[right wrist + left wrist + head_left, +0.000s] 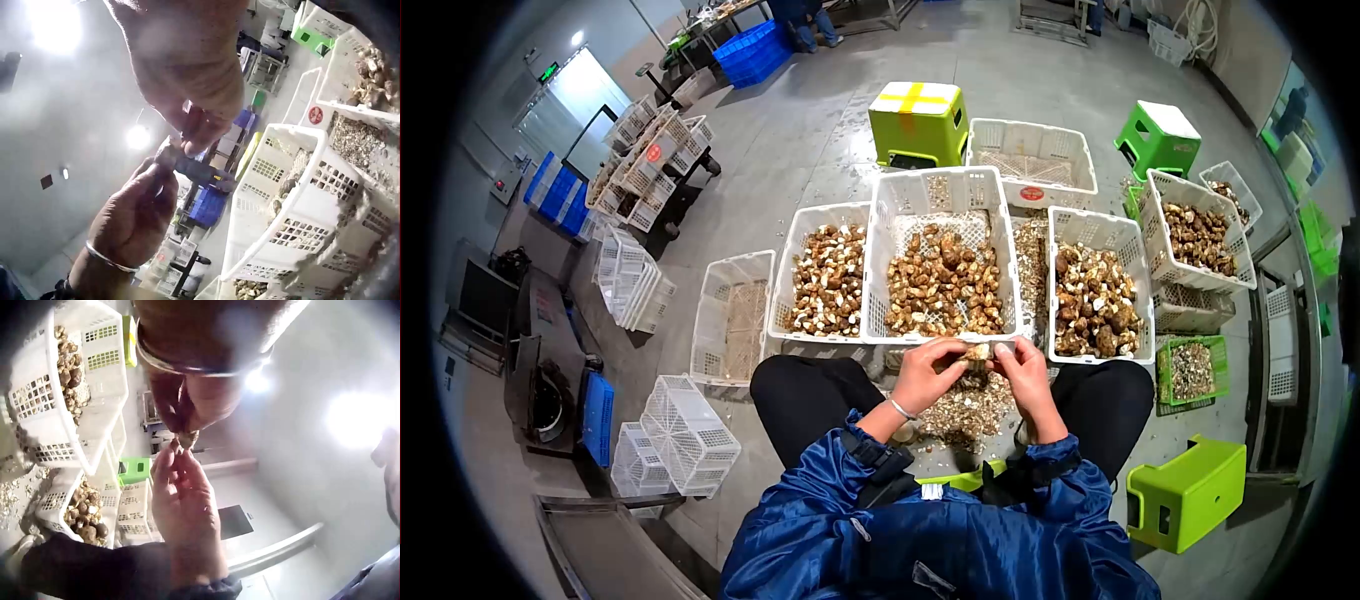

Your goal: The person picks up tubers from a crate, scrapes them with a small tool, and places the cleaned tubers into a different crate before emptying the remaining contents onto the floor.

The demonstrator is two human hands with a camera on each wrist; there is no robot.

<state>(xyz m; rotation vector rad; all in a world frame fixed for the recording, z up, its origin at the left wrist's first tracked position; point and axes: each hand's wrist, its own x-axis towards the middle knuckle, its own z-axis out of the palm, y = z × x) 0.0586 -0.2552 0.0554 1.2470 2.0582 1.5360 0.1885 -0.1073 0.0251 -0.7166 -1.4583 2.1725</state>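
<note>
Between both hands, in front of the knees, is a small pale-and-brown mushroom [977, 352]. My left hand [930, 375], with a bracelet at the wrist, pinches it between thumb and fingers. From the other side, my right hand [1026, 376] meets it with curled fingertips at its end. In the left wrist view the mushroom [188, 439] shows between the two sets of fingertips. The right wrist view has its pale side [166, 151] at the left fingertips, while the right palm is hidden. Just beyond the hands stands a tall white crate [880, 240] of brown mushrooms [945, 285].
White crates of mushrooms stand left [785, 270] and right [1055, 290]. Pale trimmings [960, 415] lie in a heap below the hands. Green stools [1190, 495] and a green basket [1222, 365] stand at the right. Stacked white crates [690, 430] are at the left.
</note>
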